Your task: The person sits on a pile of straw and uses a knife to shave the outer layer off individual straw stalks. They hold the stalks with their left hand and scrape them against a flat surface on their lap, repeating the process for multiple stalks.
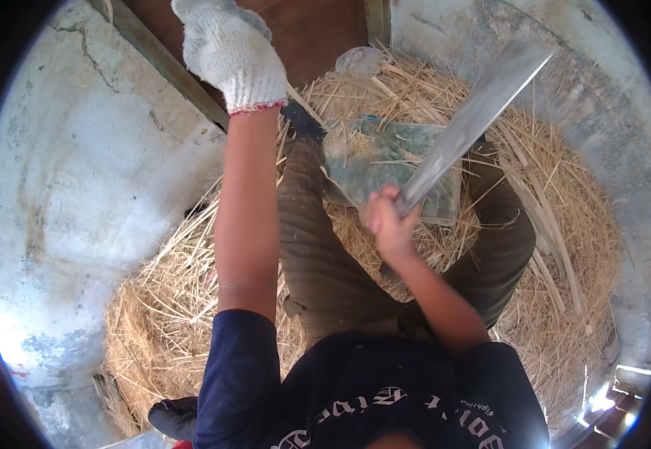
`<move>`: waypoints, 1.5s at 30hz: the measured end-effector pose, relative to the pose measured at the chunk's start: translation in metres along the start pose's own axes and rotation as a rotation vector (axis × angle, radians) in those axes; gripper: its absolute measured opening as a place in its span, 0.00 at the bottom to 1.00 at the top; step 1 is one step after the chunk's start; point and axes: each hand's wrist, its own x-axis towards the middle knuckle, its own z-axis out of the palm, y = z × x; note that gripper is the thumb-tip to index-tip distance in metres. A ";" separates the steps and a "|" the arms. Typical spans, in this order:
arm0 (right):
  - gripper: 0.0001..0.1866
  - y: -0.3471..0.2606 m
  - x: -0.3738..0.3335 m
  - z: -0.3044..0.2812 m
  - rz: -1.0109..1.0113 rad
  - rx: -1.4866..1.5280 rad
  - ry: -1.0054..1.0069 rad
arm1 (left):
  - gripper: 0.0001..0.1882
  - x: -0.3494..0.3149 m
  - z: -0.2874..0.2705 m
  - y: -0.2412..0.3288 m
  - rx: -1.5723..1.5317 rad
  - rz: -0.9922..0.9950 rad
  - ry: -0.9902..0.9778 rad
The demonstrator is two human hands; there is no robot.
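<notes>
My right hand (390, 224) is bare and wrapped round the handle of a machete (471, 120). Its broad grey blade points up and to the right, slightly smeared by motion. My left hand (229, 58), in a white knitted glove with a red cuff edge, is stretched far forward and looks closed; its fingers are turned away, so what it holds, if anything, is hidden. A pale strip of wood or bamboo (306, 108) shows beside the glove's cuff. Below the machete, between my legs, lies a greenish flat slab (404, 161) with loose shavings on it.
Straw-coloured shavings and strips (168, 314) heap around my legs in brown trousers (333, 262). Longer split strips (546, 202) lie at the right. A worn pale wall (101, 172) stands at the left, another (602, 82) at the right. A brown door-like panel (318, 34) is ahead.
</notes>
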 end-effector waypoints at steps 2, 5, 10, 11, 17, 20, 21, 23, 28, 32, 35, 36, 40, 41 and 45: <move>0.17 0.061 -0.016 -0.042 -0.001 -0.525 0.081 | 0.21 0.011 -0.008 -0.018 -0.046 0.081 -0.047; 0.17 0.079 -0.028 -0.073 0.248 -1.035 0.057 | 0.20 0.012 -0.011 -0.017 -0.212 0.002 -0.038; 0.16 0.013 -0.013 -0.028 0.077 -0.951 0.011 | 0.20 0.025 -0.025 0.003 -0.074 -0.015 -0.032; 0.16 0.003 -0.013 -0.013 0.064 -0.813 0.041 | 0.20 0.028 -0.027 0.005 -0.091 -0.032 -0.012; 0.16 0.044 0.004 -0.007 -0.190 -0.380 0.059 | 0.18 0.027 -0.021 0.009 -0.100 -0.024 -0.078; 0.17 0.072 0.006 -0.059 0.097 -0.984 0.000 | 0.17 0.025 -0.017 0.002 -0.113 -0.056 -0.095; 0.17 0.074 -0.001 -0.065 0.212 -1.062 0.024 | 0.17 0.026 -0.020 0.001 -0.114 -0.088 -0.078; 0.17 0.074 -0.009 -0.074 0.125 -1.323 0.011 | 0.17 0.036 -0.039 -0.013 -0.261 0.014 -0.256; 0.15 -0.003 -0.003 -0.010 0.022 -0.897 -0.003 | 0.18 0.039 -0.048 0.002 -0.120 -0.079 -0.073; 0.15 0.019 -0.003 -0.003 -0.049 -0.381 -0.031 | 0.20 0.037 -0.040 -0.004 -0.143 0.010 -0.149; 0.14 0.086 0.022 -0.076 0.049 -1.033 -0.064 | 0.17 0.012 -0.020 -0.018 -0.122 -0.033 -0.210; 0.15 0.096 0.025 -0.093 0.092 -1.096 -0.034 | 0.17 0.004 -0.015 -0.019 0.027 -0.025 -0.179; 0.16 0.061 0.023 -0.077 0.498 -0.809 -0.013 | 0.14 0.003 -0.012 -0.004 -0.083 -0.066 -0.217; 0.16 0.037 0.009 -0.064 0.661 -0.606 -0.014 | 0.14 0.011 -0.015 -0.006 -0.197 -0.137 -0.279; 0.13 -0.002 0.001 -0.035 0.529 -0.532 -0.091 | 0.21 0.009 0.013 0.028 -0.228 -0.038 -0.232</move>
